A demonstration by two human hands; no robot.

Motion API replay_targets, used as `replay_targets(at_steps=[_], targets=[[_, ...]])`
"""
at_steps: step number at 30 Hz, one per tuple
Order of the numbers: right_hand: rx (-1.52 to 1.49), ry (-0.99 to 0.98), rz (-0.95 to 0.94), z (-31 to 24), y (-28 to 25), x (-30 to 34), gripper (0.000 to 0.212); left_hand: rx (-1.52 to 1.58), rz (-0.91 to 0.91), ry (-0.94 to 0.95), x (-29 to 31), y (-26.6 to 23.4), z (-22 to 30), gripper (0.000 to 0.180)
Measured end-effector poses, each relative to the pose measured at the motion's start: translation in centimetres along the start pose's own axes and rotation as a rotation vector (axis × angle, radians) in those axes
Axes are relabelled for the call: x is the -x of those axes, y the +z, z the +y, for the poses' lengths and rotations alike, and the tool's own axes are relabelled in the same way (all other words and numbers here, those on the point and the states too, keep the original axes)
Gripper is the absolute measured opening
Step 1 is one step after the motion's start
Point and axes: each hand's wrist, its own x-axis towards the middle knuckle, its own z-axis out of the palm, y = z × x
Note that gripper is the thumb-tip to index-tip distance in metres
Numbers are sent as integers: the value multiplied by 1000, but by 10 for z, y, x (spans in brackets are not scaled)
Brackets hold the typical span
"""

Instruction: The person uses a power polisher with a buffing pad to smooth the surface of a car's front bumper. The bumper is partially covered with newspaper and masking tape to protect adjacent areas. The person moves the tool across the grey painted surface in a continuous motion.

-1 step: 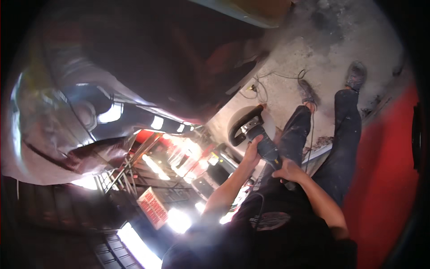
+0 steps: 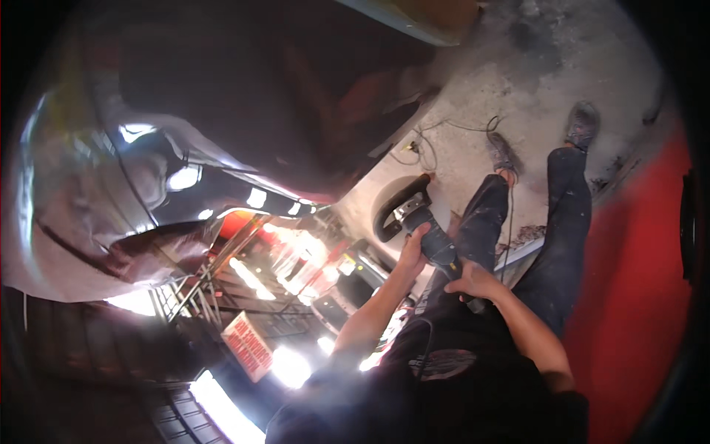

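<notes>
Leftward of the power tool (image 2: 439,246), red-lettered signage (image 2: 246,345) shows.

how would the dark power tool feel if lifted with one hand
The power tool is likely heavy: the left hand and right hand both hold it. Its solid-looking casing suggests stiffness, and the metallic head may pull that end down.

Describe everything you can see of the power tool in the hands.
The power tool has a long, dark body, plastic by its look, a silvery, metal-looking section near the front and a dark curved piece around that end. It is held slantwise, front toward the picture's upper left. The left hand grips the body's middle; the right hand holds its rear. Whether it is running cannot be told.
</notes>
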Motion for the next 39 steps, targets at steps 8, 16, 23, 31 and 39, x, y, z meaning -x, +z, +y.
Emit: replay_targets(at_steps=[8,16,23,31,39], targets=[[-28,16,-59,-8,13,13,86,262,-24,73,29,16,7,30],[272,-143,242,4,56,16,90,363,-121,145,11,-19,-23,45],[412,-60,434,-2,101,17,77,523,-167,132,-10,-42,-34,33],[854,-125,560,-5,147,-1,88,682,-322,167,-18,-90,-35,34],[913,117,549,-60,202,1,68,752,-462,182,-4,-112,-31,36]])
